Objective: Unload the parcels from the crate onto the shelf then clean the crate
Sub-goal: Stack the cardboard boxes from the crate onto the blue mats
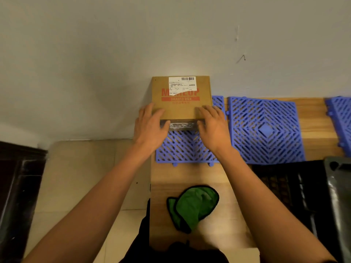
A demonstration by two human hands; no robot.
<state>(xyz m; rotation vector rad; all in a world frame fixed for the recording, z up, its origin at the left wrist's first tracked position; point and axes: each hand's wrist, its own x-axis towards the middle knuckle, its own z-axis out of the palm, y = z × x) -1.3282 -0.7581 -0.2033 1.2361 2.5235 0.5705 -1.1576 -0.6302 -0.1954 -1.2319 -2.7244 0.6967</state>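
Observation:
A brown cardboard parcel (181, 103) with red lettering and a white shipping label leans against the wall at the back of the wooden shelf (190, 175). Its lower edge stands on a blue lattice mat (182, 149). My left hand (150, 124) holds the parcel's lower left corner, thumb on the taped bottom edge. My right hand (212, 124) holds the lower right corner the same way. The black crate (288, 188) sits at the right, partly out of view. A green cloth (193, 205) with black trim lies crumpled on the shelf near me.
A second blue lattice mat (266, 130) lies to the right of the parcel, and a third mat (340, 122) shows at the right edge. A shiny black bag-like parcel (340, 196) lies at the crate's right. Tiled floor (85, 177) and dark furniture (17, 196) lie left.

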